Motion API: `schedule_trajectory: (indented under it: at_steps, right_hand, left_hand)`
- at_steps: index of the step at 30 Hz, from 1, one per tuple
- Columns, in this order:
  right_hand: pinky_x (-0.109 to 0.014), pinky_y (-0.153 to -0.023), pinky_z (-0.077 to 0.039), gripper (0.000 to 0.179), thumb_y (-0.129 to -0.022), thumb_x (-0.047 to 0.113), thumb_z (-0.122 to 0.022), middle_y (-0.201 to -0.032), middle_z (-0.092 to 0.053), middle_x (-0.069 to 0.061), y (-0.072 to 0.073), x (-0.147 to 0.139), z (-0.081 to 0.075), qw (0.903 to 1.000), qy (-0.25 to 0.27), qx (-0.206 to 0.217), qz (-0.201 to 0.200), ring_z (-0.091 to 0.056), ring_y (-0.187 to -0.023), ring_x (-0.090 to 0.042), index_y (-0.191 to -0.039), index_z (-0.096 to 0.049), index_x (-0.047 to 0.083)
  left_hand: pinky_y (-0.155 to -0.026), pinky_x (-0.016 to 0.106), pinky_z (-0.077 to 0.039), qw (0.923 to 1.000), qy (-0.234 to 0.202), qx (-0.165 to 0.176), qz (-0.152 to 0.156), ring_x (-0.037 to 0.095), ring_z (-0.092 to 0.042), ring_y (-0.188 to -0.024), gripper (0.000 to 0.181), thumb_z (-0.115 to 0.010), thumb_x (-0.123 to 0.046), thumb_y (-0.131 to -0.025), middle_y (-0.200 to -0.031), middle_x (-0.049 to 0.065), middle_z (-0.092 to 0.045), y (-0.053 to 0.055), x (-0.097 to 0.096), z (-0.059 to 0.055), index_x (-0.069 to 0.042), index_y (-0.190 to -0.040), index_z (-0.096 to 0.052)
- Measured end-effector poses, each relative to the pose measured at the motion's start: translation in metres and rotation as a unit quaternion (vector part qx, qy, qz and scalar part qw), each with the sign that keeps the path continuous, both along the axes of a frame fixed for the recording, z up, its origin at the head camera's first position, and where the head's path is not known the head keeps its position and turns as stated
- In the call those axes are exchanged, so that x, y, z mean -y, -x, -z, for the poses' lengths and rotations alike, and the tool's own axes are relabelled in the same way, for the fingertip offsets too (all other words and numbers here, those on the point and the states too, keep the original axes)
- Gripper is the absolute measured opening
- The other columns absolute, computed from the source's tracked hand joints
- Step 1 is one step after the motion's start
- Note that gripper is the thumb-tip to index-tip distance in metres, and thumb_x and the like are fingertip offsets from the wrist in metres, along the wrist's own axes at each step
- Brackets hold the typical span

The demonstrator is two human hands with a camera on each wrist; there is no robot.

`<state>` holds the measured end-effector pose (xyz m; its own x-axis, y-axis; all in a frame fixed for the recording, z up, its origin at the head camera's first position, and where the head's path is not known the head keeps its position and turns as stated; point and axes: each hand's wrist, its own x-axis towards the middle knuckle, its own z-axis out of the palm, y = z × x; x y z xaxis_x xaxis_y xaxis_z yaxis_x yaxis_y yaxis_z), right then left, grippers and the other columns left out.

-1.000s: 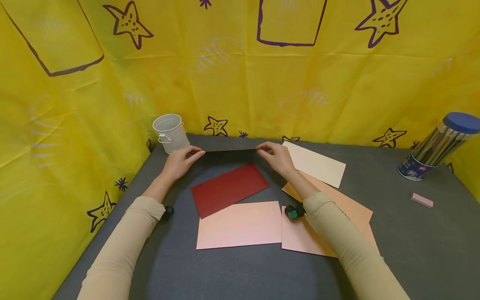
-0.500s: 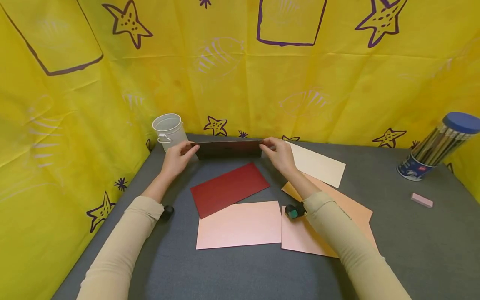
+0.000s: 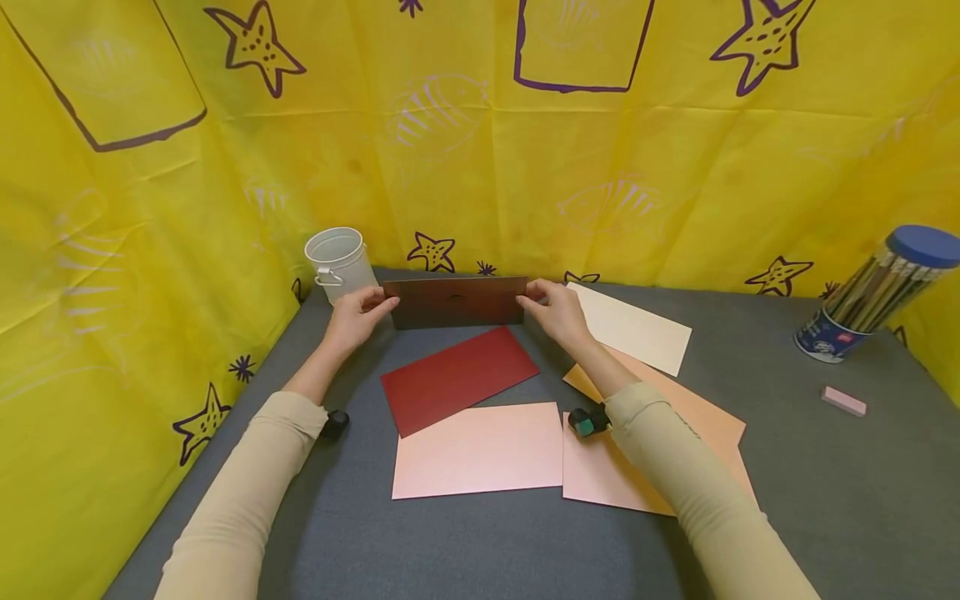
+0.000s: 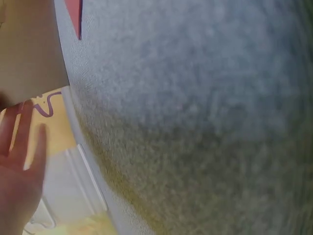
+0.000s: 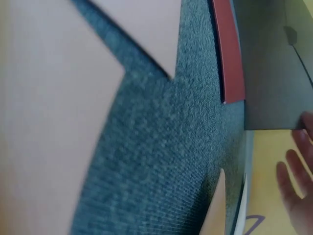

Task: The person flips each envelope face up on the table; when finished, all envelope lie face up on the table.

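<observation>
Two beige sleeves (image 3: 240, 500) are reaching in over a dark grey table (image 3: 450, 558). Nearest on it, a pink card (image 3: 480, 458) is lying flat, and a second pink card (image 3: 588, 475) is resting at its right side, partly hidden by the right sleeve. An orange card (image 3: 705, 412) is overlapping that second one, and a pink eraser (image 3: 843, 400) is lying well off to the right. A red card (image 3: 460, 379) is slanting across the first pink card's far edge. Beyond the eraser, a blue tub (image 3: 828, 337) is holding a bunch of pencils (image 3: 873, 292). Farther in, a cream card (image 3: 630, 327) is lying beside the right hand (image 3: 557, 315). That hand and the left hand (image 3: 356, 319) are pinching opposite ends of a dark brown card (image 3: 456, 302), which is facing the near side just past the red one. Behind the left hand a white bucket (image 3: 345, 279) is standing, and a yellow cloth (image 3: 510, 158) is hanging at the back
</observation>
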<state>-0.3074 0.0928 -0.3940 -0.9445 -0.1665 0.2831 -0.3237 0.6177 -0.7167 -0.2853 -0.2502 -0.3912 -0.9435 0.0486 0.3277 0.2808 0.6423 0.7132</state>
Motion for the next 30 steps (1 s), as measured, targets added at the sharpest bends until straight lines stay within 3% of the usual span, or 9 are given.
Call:
schedule_trajectory:
  at_steps: [4, 8, 14, 20, 25, 30]
  right_hand:
    - [-0.034, -0.068, -0.05, 0.022, -0.093, 0.025, -0.069, -0.097, -0.07, -0.01, 0.0, -0.002, 0.002, 0.9984, -0.04, 0.036, -0.017, -0.061, -0.082, -0.024, -0.105, -0.07, 0.006]
    - [-0.034, -0.069, -0.048, 0.02, -0.093, 0.024, -0.068, -0.095, -0.07, -0.009, 0.002, -0.004, 0.005, 0.9958, -0.068, 0.053, -0.031, -0.059, -0.081, -0.024, -0.102, -0.071, 0.006]
    - [-0.036, -0.071, -0.046, 0.018, -0.093, 0.024, -0.067, -0.094, -0.07, -0.009, 0.005, -0.006, 0.009, 0.9908, -0.111, 0.068, -0.036, -0.058, -0.082, -0.025, -0.097, -0.071, 0.007]
    - [-0.032, -0.069, -0.047, 0.019, -0.092, 0.022, -0.069, -0.094, -0.071, -0.011, 0.004, 0.0, 0.01, 0.9938, -0.077, 0.072, -0.034, -0.06, -0.083, -0.024, -0.098, -0.072, 0.004]
    - [-0.026, -0.065, -0.05, 0.021, -0.092, 0.022, -0.07, -0.092, -0.072, -0.011, 0.004, 0.006, 0.012, 0.9949, -0.027, 0.094, -0.023, -0.064, -0.076, -0.02, -0.1, -0.072, 0.003]
    - [-0.024, -0.063, -0.054, 0.025, -0.091, 0.02, -0.07, -0.093, -0.073, -0.012, 0.005, 0.011, 0.014, 0.9933, 0.015, 0.114, -0.009, -0.068, -0.074, -0.019, -0.107, -0.071, 0.001]
  left_hand:
    - [-0.075, 0.034, -0.046, 0.997, 0.055, 0.042, 0.034, 0.026, -0.059, -0.083, 0.017, -0.067, -0.017, -0.093, -0.087, 0.014, -0.066, 0.001, 0.004, 0.004, 0.001, -0.093, -0.067]
    - [-0.076, 0.039, -0.045, 0.9919, 0.096, 0.07, 0.044, 0.028, -0.058, -0.084, 0.017, -0.067, -0.017, -0.093, -0.088, 0.014, -0.065, 0.002, 0.008, 0.009, 0.001, -0.094, -0.066]
    - [-0.082, 0.044, -0.046, 0.988, 0.122, 0.08, 0.05, 0.032, -0.059, -0.088, 0.016, -0.067, -0.014, -0.092, -0.092, 0.016, -0.067, 0.002, 0.01, 0.013, 0.002, -0.096, -0.066]
    - [-0.085, 0.047, -0.047, 0.9924, 0.098, 0.067, 0.033, 0.036, -0.061, -0.092, 0.017, -0.065, -0.008, -0.093, -0.097, 0.023, -0.067, 0.0, 0.01, 0.013, 0.007, -0.103, -0.063]
    - [-0.088, 0.048, -0.049, 0.9953, 0.058, 0.077, 0.007, 0.039, -0.063, -0.098, 0.031, -0.063, -0.006, -0.093, -0.106, 0.027, -0.066, -0.001, 0.008, 0.009, 0.011, -0.119, -0.058]
    - [-0.079, 0.035, -0.052, 0.9949, 0.035, 0.094, -0.011, 0.038, -0.066, -0.098, 0.04, -0.062, -0.006, -0.094, -0.107, 0.027, -0.065, 0.0, 0.006, 0.007, 0.01, -0.13, -0.054]
